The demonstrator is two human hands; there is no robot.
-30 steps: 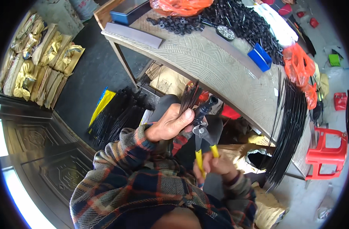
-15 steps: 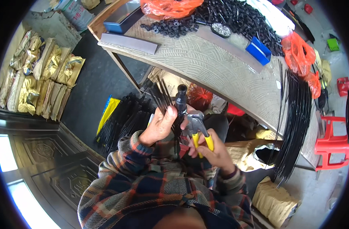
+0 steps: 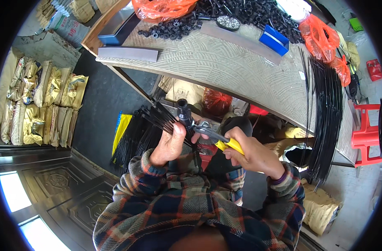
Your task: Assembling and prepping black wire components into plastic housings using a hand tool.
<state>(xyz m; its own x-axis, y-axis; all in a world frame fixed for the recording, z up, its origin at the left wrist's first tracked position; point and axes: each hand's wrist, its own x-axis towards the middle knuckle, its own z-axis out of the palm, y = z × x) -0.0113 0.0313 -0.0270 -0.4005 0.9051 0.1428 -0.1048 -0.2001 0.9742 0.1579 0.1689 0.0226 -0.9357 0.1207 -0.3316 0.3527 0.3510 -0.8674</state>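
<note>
My left hand (image 3: 170,147) is closed round a bundle of thin black rods (image 3: 158,115), which fan out to the upper left. In the same grip, by the thumb, stands a black cylindrical fitting (image 3: 184,112) with a round open top. My right hand (image 3: 253,154) is wrapped round the yellow handles of a pair of pliers (image 3: 218,136). The plier head lies against the lower right side of the fitting. Whether the jaws bite on it I cannot tell, since the left fingers partly hide the spot.
Ahead, a workbench (image 3: 224,71) bears a heap of black fittings (image 3: 245,19), a blue tray (image 3: 274,40) and orange plastic bags (image 3: 318,38). Long black rods (image 3: 326,113) hang over its right edge. More rods (image 3: 134,136) stand on the floor at left. A red stool (image 3: 364,134) is at right.
My right hand has swung up and outward, turning the pliers from nearly upright to a sideways slant. The fitting and rods in my left hand sit slightly further left and tilt more.
</note>
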